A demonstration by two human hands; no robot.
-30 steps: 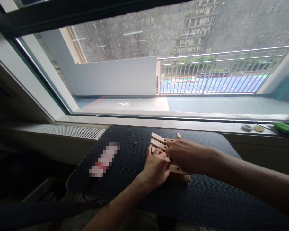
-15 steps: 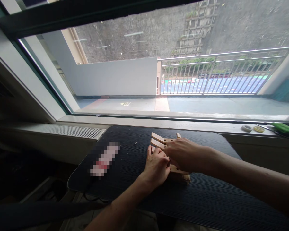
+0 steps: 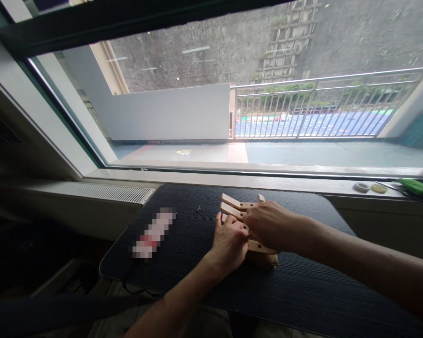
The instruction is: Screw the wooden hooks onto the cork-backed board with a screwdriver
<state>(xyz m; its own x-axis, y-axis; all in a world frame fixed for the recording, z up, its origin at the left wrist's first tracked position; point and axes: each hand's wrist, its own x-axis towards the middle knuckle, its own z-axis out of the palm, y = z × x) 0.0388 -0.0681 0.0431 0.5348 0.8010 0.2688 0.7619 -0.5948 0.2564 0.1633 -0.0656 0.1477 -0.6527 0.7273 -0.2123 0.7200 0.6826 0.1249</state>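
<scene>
A bundle of light wooden slats with drilled holes [image 3: 234,205] lies on the dark table [image 3: 303,291] near the window. My left hand [image 3: 229,244] is curled against the slats' near left side, fingers bent and pressed on them. Over the top of the slats my right hand [image 3: 268,225] is wrapped, covering their middle. A small dark screw [image 3: 198,208] lies on the table left of the slats.
A blurred pink and white object [image 3: 152,233] lies on the table's left part. On the windowsill at right sit two tape rolls [image 3: 369,188] and a green item [image 3: 418,188]. A vent grille [image 3: 102,191] runs along the left sill.
</scene>
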